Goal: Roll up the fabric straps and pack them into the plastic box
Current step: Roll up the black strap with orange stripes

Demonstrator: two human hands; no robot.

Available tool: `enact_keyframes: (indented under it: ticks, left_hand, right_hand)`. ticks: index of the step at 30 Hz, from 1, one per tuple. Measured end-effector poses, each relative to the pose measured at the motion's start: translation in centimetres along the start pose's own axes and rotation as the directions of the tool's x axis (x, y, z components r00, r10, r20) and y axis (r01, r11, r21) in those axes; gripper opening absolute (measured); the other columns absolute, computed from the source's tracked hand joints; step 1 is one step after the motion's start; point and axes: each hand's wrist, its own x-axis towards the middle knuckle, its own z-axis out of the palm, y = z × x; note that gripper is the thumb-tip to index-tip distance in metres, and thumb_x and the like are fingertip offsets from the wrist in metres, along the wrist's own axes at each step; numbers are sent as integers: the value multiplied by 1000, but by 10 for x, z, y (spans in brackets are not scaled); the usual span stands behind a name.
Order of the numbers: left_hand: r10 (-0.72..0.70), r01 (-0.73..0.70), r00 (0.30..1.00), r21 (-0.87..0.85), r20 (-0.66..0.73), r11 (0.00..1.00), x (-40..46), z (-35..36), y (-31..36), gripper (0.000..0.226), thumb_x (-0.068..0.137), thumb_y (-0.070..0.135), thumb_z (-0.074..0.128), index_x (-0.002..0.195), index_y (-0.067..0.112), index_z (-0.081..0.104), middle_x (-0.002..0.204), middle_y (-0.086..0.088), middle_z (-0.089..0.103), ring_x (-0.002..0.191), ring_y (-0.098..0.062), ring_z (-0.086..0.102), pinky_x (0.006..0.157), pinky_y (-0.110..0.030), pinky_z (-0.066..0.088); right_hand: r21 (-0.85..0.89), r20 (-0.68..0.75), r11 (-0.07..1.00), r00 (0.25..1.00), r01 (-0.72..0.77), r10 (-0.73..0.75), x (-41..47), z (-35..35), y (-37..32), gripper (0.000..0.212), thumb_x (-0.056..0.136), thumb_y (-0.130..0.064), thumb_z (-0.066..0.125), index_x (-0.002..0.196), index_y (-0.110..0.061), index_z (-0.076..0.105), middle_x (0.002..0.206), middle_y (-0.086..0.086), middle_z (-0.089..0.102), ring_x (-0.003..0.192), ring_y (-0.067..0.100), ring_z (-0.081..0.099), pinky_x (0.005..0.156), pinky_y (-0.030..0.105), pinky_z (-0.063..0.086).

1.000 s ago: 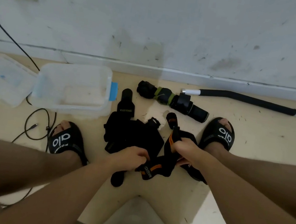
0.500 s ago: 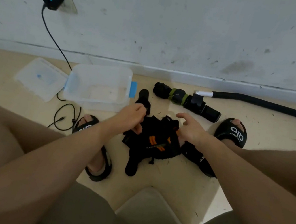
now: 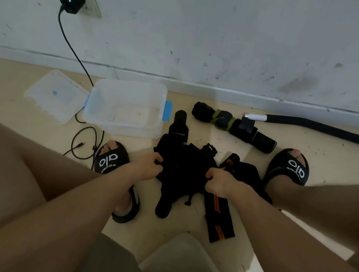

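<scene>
While both hands regrip: pile of black straps (image 3: 182,171), centre frame.
Left hand (image 3: 149,168) and right hand (image 3: 218,182), apart half a second ago, now clench its edges; plastic box (image 3: 127,107) unfilled, rolling unstarted.

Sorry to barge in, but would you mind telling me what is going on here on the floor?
A seated person is sorting a heap of black fabric straps on the floor between their sandalled feet. The left hand and the right hand each grip an edge of the heap. A black strap with orange stripes lies flat beside it. The clear plastic box stands open near the wall with no straps inside, its lid alongside.
</scene>
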Motion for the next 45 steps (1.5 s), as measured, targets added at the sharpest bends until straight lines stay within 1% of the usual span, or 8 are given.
enact_keyframes:
  ticks: [4,15,24,28,32,35,40,45]
  left_hand:
    - [-26,24,997,23,72,999,16,10,-4,54,102,20,54,154,12,39,143,-12,53,118,-22,55,101,-30,44]
    - [-183,225,961,-204,205,953,63,35,-20,61,105,9,48,160,11,23,158,-8,38,143,-26,40,99,-21,31]
    - [-233,270,963,-421,137,866,85,46,-29,72,98,2,58,159,16,24,149,-12,49,133,-28,51,103,-29,41]
    - [-247,276,961,-399,123,874,88,47,-33,65,91,9,72,147,8,38,130,-11,57,109,-21,59,76,-21,48]
    - [-159,192,979,-325,125,926,77,46,-22,56,93,4,68,142,7,43,99,2,57,84,-7,57,57,-12,43]
    - [-54,85,992,-287,113,954,62,39,-8,58,92,3,65,143,17,42,100,3,55,85,-7,56,58,-11,46]
    - [114,-106,992,-123,59,987,33,21,14,30,88,10,71,107,22,51,95,3,59,81,-6,57,52,-9,43]
    - [302,-311,949,111,86,944,0,9,44,27,87,18,74,81,31,50,95,5,49,93,-18,55,70,-22,46]
  right_hand:
    - [-16,62,999,998,-29,30,22,16,14,45,100,-11,51,144,-5,43,107,5,49,97,19,51,77,27,47]
    - [84,-103,972,968,-219,227,79,44,45,72,97,-42,60,156,-29,21,130,22,46,103,33,57,86,38,55]
    - [42,-239,949,919,-314,314,99,40,38,57,95,-33,59,137,-16,24,99,11,56,78,23,59,55,30,47]
    - [-11,-335,950,897,-311,289,95,30,40,37,102,-36,46,129,-12,39,82,3,54,66,17,53,51,28,40]
    - [-136,-465,962,872,-237,149,77,28,40,25,103,-33,45,120,-16,50,72,-1,53,57,13,47,47,27,33]
    - [-214,-514,956,855,-202,66,60,18,37,20,103,-25,46,119,-16,52,66,-3,48,51,12,41,44,28,27]
    - [-261,-578,961,812,-90,-81,34,-8,23,26,92,-10,52,118,-10,55,61,-1,40,49,14,32,44,29,19]
    - [-303,-477,952,857,47,-194,-4,-31,-8,36,90,-5,55,125,-14,48,89,8,57,76,26,54,58,36,47]
